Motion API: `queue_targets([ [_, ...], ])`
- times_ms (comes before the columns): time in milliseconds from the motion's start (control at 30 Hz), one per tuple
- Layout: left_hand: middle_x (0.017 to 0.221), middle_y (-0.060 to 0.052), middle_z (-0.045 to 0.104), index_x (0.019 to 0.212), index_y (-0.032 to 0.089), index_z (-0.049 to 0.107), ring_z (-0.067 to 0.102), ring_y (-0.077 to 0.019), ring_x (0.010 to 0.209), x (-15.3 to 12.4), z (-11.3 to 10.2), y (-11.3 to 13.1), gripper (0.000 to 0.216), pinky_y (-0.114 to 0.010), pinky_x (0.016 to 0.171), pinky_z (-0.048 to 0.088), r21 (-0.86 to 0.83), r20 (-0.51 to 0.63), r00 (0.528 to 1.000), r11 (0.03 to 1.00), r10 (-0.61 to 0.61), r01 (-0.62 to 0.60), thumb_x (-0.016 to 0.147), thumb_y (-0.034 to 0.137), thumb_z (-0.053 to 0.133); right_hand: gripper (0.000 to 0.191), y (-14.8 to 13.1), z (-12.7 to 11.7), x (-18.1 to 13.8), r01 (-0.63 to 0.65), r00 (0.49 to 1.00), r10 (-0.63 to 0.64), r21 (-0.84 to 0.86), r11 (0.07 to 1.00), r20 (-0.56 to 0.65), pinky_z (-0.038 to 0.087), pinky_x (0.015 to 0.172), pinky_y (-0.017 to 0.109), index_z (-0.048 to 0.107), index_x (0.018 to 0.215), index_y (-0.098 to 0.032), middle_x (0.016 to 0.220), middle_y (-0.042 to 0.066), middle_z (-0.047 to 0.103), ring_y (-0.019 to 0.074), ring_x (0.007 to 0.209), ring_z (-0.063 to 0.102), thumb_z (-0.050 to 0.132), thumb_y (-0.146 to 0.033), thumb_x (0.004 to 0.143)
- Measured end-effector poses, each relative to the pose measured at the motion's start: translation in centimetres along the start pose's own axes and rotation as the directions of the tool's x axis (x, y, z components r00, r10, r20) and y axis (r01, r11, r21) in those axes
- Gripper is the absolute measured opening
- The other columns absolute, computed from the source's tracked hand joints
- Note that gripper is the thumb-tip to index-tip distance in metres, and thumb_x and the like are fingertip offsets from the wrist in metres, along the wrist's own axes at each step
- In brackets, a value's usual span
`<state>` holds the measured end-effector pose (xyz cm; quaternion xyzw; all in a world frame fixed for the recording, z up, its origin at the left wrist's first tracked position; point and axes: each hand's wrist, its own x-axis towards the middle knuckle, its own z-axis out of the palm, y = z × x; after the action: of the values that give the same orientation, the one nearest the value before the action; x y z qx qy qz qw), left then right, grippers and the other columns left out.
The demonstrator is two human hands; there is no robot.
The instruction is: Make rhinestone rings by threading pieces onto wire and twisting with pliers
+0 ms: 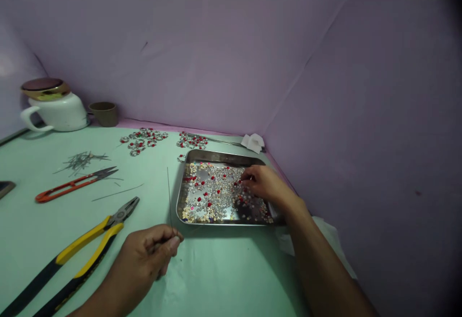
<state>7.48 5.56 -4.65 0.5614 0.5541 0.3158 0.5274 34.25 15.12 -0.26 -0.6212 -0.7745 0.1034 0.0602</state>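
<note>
My left hand (153, 254) is closed in a pinch on a thin wire (168, 192), which sticks upright from between thumb and forefinger just left of the tray. Over the right part of the metal tray (227, 224), my right hand (265, 182) reaches down with bent fingers among the beads (216, 192). The beads are mostly clear and pale gold, with scattered red ones. Whether a bead sits between the right fingertips is hidden.
Combination pliers (90, 245), orange thread snips (75, 185) and a pile of cut wires (83, 160) lie at left. Beaded rings (142, 139) sit behind them. At the back stand a white mug (61, 112), a brown cup (104, 114) and crumpled tissue (253, 142).
</note>
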Motion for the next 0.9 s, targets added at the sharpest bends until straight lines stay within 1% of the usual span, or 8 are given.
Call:
queue_targets([
  [133, 0.038, 0.007, 0.041, 0.06, 0.018, 0.059, 0.035, -0.007, 0.035, 0.1, 0.0, -0.3, 0.024, -0.016, 0.034, 0.029, -0.004, 0.006, 1.0, 1.0, 0.007, -0.007, 0.066, 0.041, 0.056, 0.018, -1.2, 0.2, -0.4, 0.102, 0.987, -0.116, 0.119, 0.988, 0.112, 0.038, 0.059, 0.022, 0.069, 0.078, -0.019, 0.076, 0.003, 0.069, 0.0132, 0.066, 0.058, 0.057, -0.011, 0.068],
  [200, 0.038, 0.007, 0.041, 0.059, 0.018, 0.059, 0.035, -0.0071, 0.035, 0.0, 0.0, -0.2, 0.024, -0.016, 0.034, 0.029, -0.009, 0.005, 1.0, 1.0, 0.005, -0.005, 0.066, 0.041, 0.057, 0.017, -2.3, 0.7, -0.5, 0.164, 0.98, -0.177, 0.14, 0.977, 0.093, 0.039, 0.061, 0.022, 0.069, 0.08, -0.02, 0.078, 0.002, 0.069, 0.0131, 0.068, 0.058, 0.057, -0.013, 0.071],
  [267, 0.04, 0.007, 0.04, 0.058, 0.018, 0.058, 0.035, -0.0072, 0.036, -0.2, 0.1, 0.1, 0.024, -0.016, 0.034, 0.03, -0.013, -0.004, 1.0, 1.0, -0.011, 0.011, 0.066, 0.041, 0.057, 0.015, -3.4, 1.4, -0.6, 0.213, 0.976, -0.217, 0.123, 0.969, 0.022, 0.039, 0.064, 0.023, 0.068, 0.083, -0.021, 0.081, 0.002, 0.068, 0.0136, 0.072, 0.058, 0.056, -0.018, 0.075],
  [333, 0.041, 0.007, 0.04, 0.059, 0.018, 0.058, 0.036, -0.0073, 0.038, -0.5, 0.2, 0.5, 0.024, -0.015, 0.035, 0.031, -0.015, -0.022, 0.999, 0.999, -0.033, 0.033, 0.067, 0.04, 0.056, 0.016, -4.5, 2.0, -0.6, 0.239, 0.971, -0.239, 0.092, 0.967, -0.008, 0.038, 0.064, 0.023, 0.068, 0.087, -0.022, 0.083, 0.003, 0.067, 0.014, 0.073, 0.058, 0.055, -0.021, 0.078],
  [467, 0.043, 0.007, 0.04, 0.059, 0.018, 0.058, 0.037, -0.0076, 0.04, -0.8, 0.3, 1.3, 0.024, -0.016, 0.037, 0.032, -0.027, -0.035, 0.998, 0.998, -0.056, 0.055, 0.067, 0.04, 0.055, 0.02, -5.5, 2.9, -0.5, 0.228, 0.974, -0.228, 0.019, 0.974, 0.015, 0.036, 0.061, 0.023, 0.068, 0.093, -0.025, 0.085, 0.004, 0.066, 0.0137, 0.071, 0.057, 0.055, -0.021, 0.079],
  [600, 0.043, 0.007, 0.039, 0.059, 0.018, 0.057, 0.036, -0.0076, 0.041, -0.8, 0.3, 1.6, 0.024, -0.016, 0.038, 0.032, -0.023, -0.017, 0.998, 0.998, -0.061, 0.06, 0.067, 0.04, 0.055, 0.019, -5.4, 3.7, -0.3, 0.222, 0.975, -0.221, -0.032, 0.975, 0.023, 0.033, 0.054, 0.024, 0.069, 0.089, -0.027, 0.085, 0.003, 0.065, 0.0131, 0.067, 0.056, 0.054, -0.021, 0.078],
  [767, 0.041, 0.007, 0.038, 0.055, 0.018, 0.054, 0.034, -0.0075, 0.039, -0.6, 0.2, 1.4, 0.027, -0.016, 0.038, 0.031, -0.007, -0.002, 0.999, 0.999, -0.033, 0.033, 0.067, 0.042, 0.055, 0.018, -5.1, 4.3, -0.1, 0.191, 0.982, -0.191, -0.036, 0.981, 0.008, 0.032, 0.054, 0.024, 0.069, 0.084, -0.026, 0.083, 0.002, 0.065, 0.0133, 0.067, 0.056, 0.054, -0.019, 0.077],
  [900, 0.039, 0.007, 0.038, 0.057, 0.019, 0.056, 0.033, -0.0079, 0.037, -0.3, 0.1, 0.8, 0.028, -0.017, 0.036, 0.029, -0.004, 0.034, 0.999, 1.0, -0.02, 0.02, 0.065, 0.045, 0.056, 0.016, -4.9, 3.7, -0.1, 0.111, 0.994, -0.112, -0.132, 0.985, -0.007, 0.032, 0.052, 0.024, 0.067, 0.082, -0.021, 0.084, 0.005, 0.064, 0.0145, 0.065, 0.056, 0.054, -0.016, 0.074],
])
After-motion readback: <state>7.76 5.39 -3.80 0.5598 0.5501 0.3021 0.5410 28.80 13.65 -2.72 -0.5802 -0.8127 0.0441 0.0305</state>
